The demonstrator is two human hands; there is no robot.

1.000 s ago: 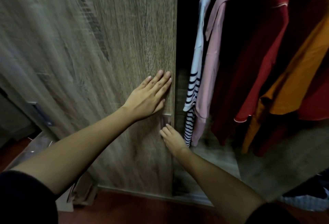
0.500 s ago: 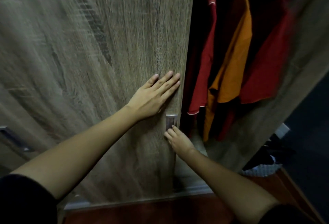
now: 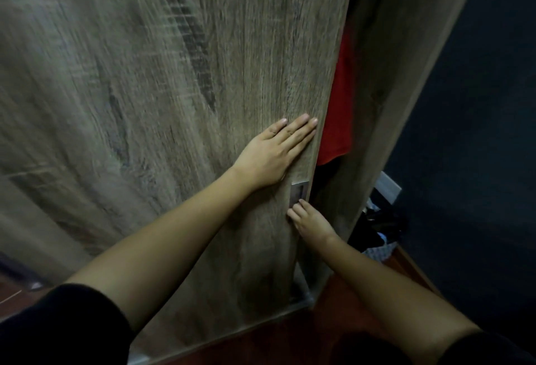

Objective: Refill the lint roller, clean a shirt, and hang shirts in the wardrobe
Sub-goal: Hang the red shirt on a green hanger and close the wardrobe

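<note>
Nearest the camera, two bare forearms reach out of black sleeves over a reddish-brown floor. The right hand sits low at the sliding wardrobe door's right edge, fingertips curled against the small metal pull; how firmly it holds, I cannot tell. Above it the left hand lies flat on the wood, fingers straight and together, holding nothing. Beyond the door's edge only a narrow gap shows, with a red shirt hanging inside against the wardrobe's side panel. Far right, clutter lies by a dark wall.
</note>
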